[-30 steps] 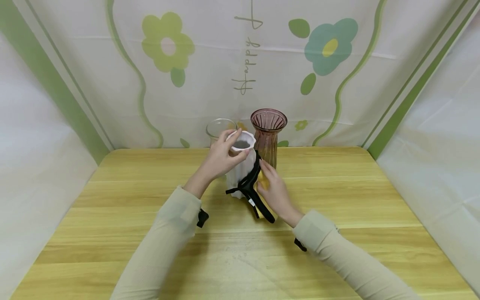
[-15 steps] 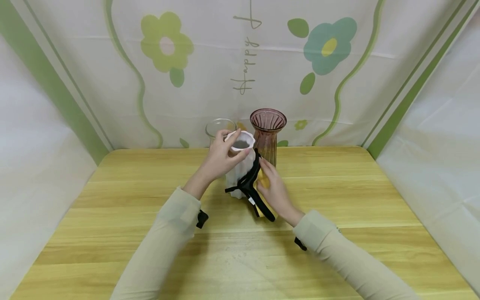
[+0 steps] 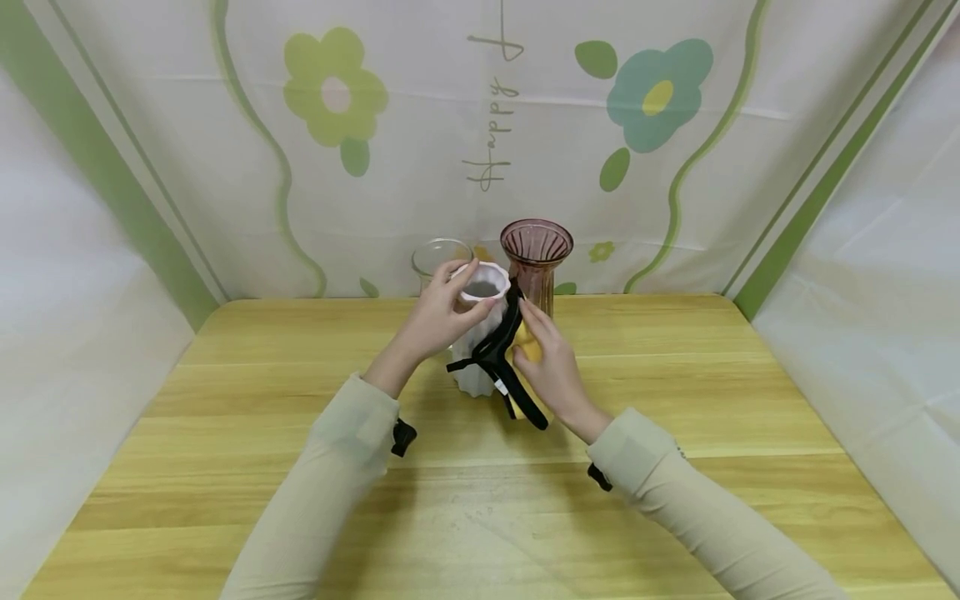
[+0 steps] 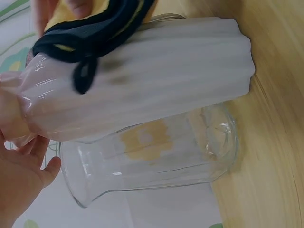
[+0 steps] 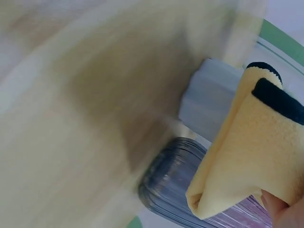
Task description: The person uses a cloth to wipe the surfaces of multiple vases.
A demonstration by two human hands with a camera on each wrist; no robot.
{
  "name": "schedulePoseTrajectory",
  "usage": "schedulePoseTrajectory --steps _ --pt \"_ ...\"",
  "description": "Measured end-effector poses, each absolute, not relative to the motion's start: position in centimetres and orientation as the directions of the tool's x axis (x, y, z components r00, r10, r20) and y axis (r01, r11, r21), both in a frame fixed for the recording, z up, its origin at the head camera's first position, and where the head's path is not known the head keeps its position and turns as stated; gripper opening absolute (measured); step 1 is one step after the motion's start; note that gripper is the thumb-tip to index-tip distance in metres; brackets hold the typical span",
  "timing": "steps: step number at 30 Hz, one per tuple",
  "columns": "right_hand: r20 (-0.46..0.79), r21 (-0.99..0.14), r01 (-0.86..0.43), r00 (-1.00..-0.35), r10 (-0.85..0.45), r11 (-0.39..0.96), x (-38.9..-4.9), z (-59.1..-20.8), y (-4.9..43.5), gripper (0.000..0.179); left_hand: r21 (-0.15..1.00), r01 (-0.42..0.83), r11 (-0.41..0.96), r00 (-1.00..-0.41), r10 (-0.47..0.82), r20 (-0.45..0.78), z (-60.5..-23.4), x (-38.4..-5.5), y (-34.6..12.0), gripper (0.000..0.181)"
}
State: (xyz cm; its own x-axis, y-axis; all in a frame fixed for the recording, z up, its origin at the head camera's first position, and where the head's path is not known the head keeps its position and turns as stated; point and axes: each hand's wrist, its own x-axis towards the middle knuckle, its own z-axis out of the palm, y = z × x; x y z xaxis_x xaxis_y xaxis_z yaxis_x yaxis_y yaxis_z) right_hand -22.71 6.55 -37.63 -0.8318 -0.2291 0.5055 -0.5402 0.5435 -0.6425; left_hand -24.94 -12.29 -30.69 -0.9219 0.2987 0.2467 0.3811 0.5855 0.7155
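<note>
A white fluted vase (image 3: 474,379) stands upright near the back of the table, with my left hand (image 3: 435,315) gripping it around the neck, fingers and thumb at the rim. My right hand (image 3: 557,377) holds a folded yellow cloth (image 5: 254,152) with a black border against the vase's right side. In the left wrist view, the cloth's dark edge and its hanging loop overlap the upper part of the vase. The right wrist view shows only a fingertip and part of the right hand at the lower corner, pinching the cloth.
Behind the white vase, to its left, stands a clear glass vase (image 4: 142,166). A pink-purple ribbed glass vase (image 3: 536,275) rises close behind the cloth on the right. A wooden table (image 3: 480,517) lies beneath them, and a flower-printed curtain (image 3: 420,150) hangs behind.
My right hand and the cloth have moved a little upward along the side of the white vase. The left hand keeps its grip and place at the neck.
</note>
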Motion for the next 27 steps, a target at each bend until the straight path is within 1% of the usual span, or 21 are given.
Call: schedulePoseTrajectory --steps 5,8,12,18,27 --pt "0.404 -0.66 -0.474 -0.878 -0.257 0.582 -22.5 -39.1 6.8 0.062 0.705 0.388 0.594 -0.919 0.309 0.245 -30.8 -24.9 -12.4 0.072" --pt "0.345 -0.647 -0.431 -0.901 -0.263 0.629 -22.3 -40.2 6.9 0.063 0.707 0.383 0.594 -0.921 0.308 0.24 -30.8 -24.9 -12.4 0.072" --pt "0.326 -0.635 -0.415 -0.908 -0.261 0.652 -22.2 -41.2 7.0 0.063 0.712 0.37 0.597 -0.926 0.303 0.227 -30.8 -24.9 -12.3 0.073" --pt "0.349 -0.648 -0.424 -0.903 -0.248 0.632 -22.3 -40.9 6.8 0.064 0.701 0.373 0.608 -0.925 0.297 0.235 -30.9 -25.1 -12.2 0.074" --pt "0.494 -0.636 -0.522 -0.841 -0.22 0.569 -22.9 -38.5 6.6 0.064 0.678 0.385 0.626 -0.921 0.312 0.235 -30.6 -24.9 -12.5 0.073"
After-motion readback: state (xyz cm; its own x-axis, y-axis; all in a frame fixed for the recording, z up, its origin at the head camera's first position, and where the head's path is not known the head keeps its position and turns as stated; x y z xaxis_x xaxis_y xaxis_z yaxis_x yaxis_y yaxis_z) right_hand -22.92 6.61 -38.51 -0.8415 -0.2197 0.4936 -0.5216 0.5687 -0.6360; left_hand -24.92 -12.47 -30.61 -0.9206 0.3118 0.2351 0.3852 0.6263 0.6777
